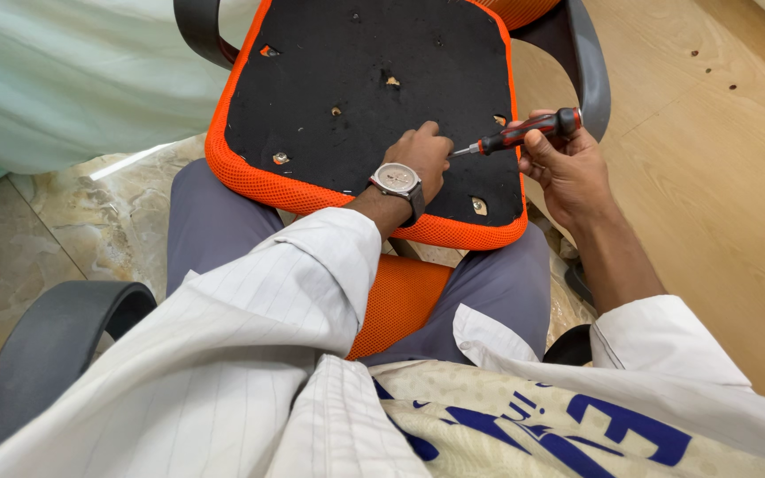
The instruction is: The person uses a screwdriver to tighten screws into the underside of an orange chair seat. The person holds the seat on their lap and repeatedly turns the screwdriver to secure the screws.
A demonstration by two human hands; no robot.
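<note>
Basically, going L to R: grey chair armrest [46, 345] at lower left, then orange chair seat [374, 97] lying upside down across the person's lap, black underside up w/ several screw holes. Left hand [422, 159], watch on wrist, rests on that underside, fingers curled together & pressing down near the screwdriver tip. Screwdriver [524, 133], red/black handle, is in right hand [564, 164], fingers wrapped round the handle, tip angled toward left hand. Seat looks bulky but light-ish, stiff board w/ soft mesh rim; prob best held by the rim. Screwdriver is rigid, grippy handle, take it mid-handle
</note>
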